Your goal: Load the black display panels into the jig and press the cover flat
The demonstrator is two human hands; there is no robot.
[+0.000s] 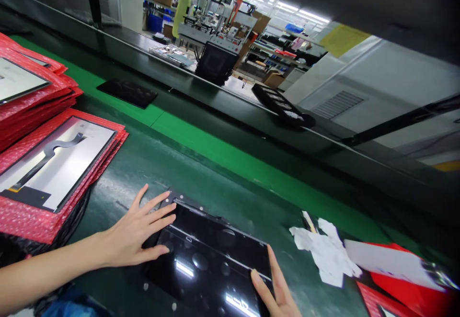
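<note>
Taking the black panel [212, 247] as the dial's centre, with twelve at the top of the view, we find it lying flat at near centre, partly over a dark base [187, 200]. At four o'clock the right hand [278, 293] pinches the panel's edge, thumb on the face, a finger along the side. At ten, the left hand [132, 238] is spread wide, fingertips resting lightly on the corner, gripping nothing. We note round marks on the glossy face; whether they are smudges or reflections we cannot tell. In our judgement, good practice here calls for light, even pressure, both hands kept to the border, and the panel held level against the base; a hard thumb press could mark or stress it. Further out, at ten, a display [79, 159] with its ribbon cable [50, 152] lies on red bubble-wrap pouches [39, 223]. At three, we record crumpled white wipes [330, 252]; at eleven, a dark plate [127, 93] on the green strip [172, 123].
</note>
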